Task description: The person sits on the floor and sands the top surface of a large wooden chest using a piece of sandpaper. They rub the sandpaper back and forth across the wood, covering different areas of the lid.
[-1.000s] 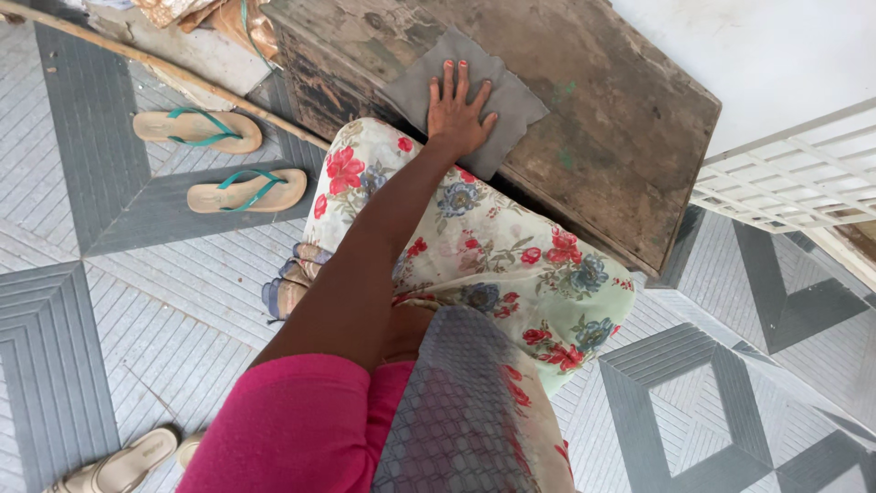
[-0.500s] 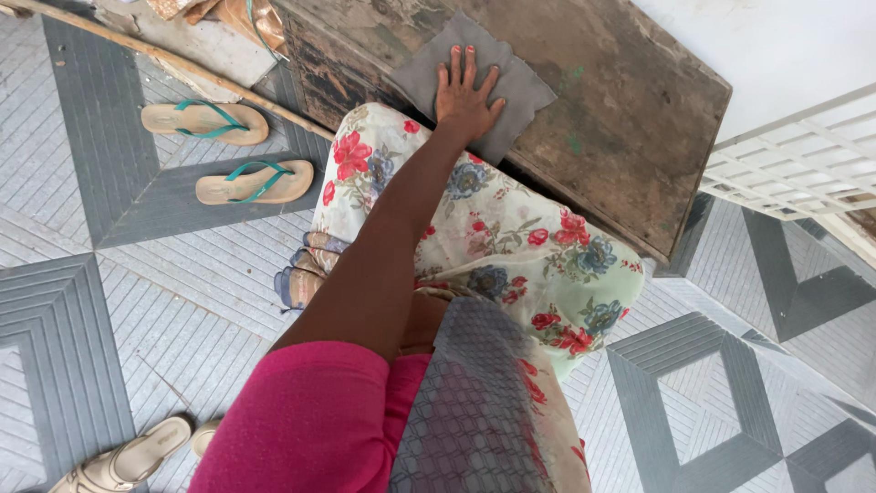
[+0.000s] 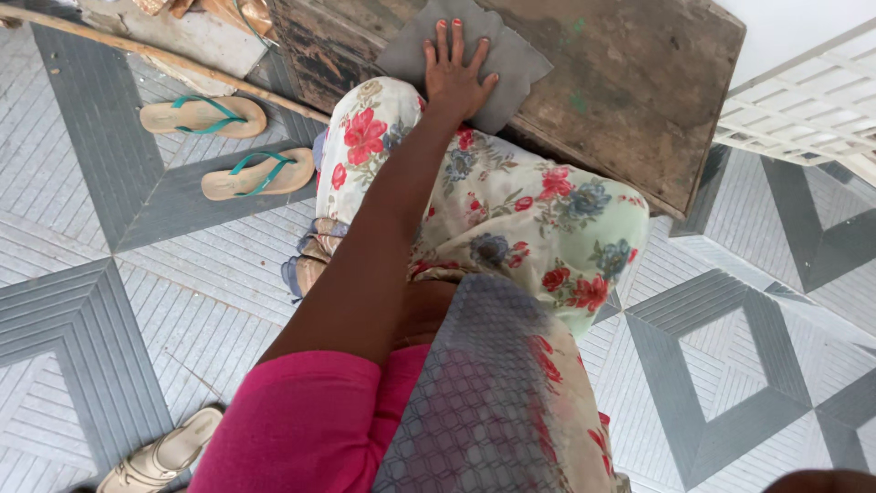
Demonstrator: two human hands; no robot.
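My left hand [image 3: 453, 80] lies flat, palm down and fingers spread, on a grey cloth [image 3: 516, 66]. The cloth is spread on the near edge of a worn, dark wooden table [image 3: 630, 82] at the top of the view. My arm in a pink sleeve [image 3: 301, 429] reaches up from the lower left, across my knees in a floral skirt [image 3: 538, 219]. My right hand is out of sight.
A pair of tan flip-flops with teal straps [image 3: 228, 146] lies on the grey patterned tile floor [image 3: 109, 301] at the left. A wooden stick [image 3: 164, 59] runs along the top left. A beige sandal [image 3: 160, 456] sits bottom left. A white lattice frame [image 3: 803, 110] stands at the right.
My left hand stays flat on the grey cloth. The camera has tilted, so the table and hand sit higher in the frame.
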